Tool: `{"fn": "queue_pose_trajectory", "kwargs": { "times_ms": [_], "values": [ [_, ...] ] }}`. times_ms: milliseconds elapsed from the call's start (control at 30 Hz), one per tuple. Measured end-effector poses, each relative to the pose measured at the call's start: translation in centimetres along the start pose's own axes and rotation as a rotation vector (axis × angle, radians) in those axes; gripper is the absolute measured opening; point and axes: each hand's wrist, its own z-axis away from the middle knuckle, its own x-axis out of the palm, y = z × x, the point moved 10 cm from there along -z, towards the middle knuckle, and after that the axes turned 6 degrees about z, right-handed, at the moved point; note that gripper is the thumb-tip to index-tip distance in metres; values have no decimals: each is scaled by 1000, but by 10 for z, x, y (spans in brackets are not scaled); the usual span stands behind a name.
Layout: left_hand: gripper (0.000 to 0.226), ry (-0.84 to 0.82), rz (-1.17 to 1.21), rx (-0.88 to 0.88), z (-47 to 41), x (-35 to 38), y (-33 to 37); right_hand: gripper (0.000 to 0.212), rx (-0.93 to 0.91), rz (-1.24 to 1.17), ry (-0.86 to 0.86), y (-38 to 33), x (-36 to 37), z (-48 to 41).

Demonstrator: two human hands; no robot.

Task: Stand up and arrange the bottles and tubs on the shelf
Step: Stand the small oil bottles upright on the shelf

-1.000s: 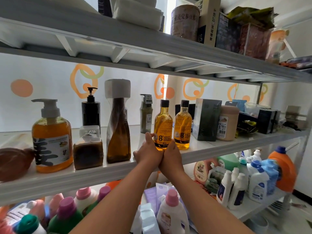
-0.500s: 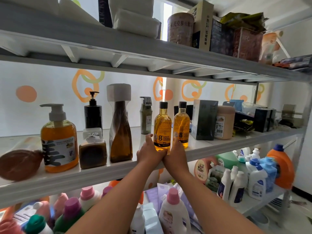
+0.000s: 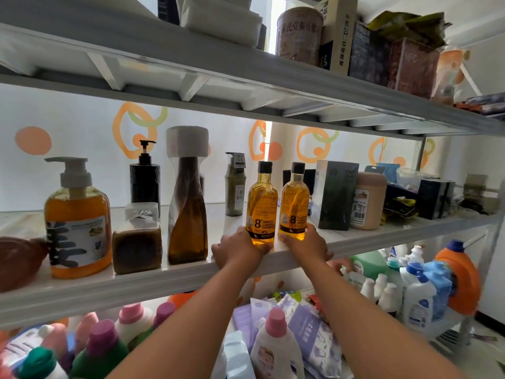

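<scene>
Two amber shampoo bottles with black caps stand side by side on the middle shelf (image 3: 191,266). My left hand (image 3: 237,248) wraps the base of the left amber bottle (image 3: 261,203). My right hand (image 3: 307,246) grips the base of the right amber bottle (image 3: 294,203). Both bottles are upright, close to the shelf's front edge. Left of them stand a tall brown bottle with a white cap (image 3: 187,203), a squat brown tub (image 3: 136,239), an orange pump bottle (image 3: 78,222), a black pump bottle (image 3: 144,179) and a grey-green bottle (image 3: 235,187).
A dark box (image 3: 333,195) and a beige tub (image 3: 367,201) stand right of the amber bottles, with more boxes beyond. The top shelf carries a tin (image 3: 299,34) and cartons. Below are detergent bottles, purple pouches and an orange jug (image 3: 459,277).
My two hands, pressed together at the left amber bottle, have parted; each now holds one bottle's base. The bottles sit slightly nearer the shelf's front edge.
</scene>
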Motion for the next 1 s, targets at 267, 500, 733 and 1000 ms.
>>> {"fn": "queue_pose_trajectory", "kwargs": {
  "times_ms": [267, 500, 733, 1000],
  "values": [
    [60, 18, -9, 31, -2, 2, 0, 55, -81, -39, 15, -3, -5, 5],
    [56, 47, -10, 60, 0, 1, 1, 53, -109, -6, -8, -5, -1, 7],
    [49, 187, 13, 148, 23, -19, 9, 82, -98, -34, 46, 0, 1, 19],
    [20, 345, 367, 303, 69, -67, -21, 30, -385, -160, 319, -60, -26, 110]
  ]
}}
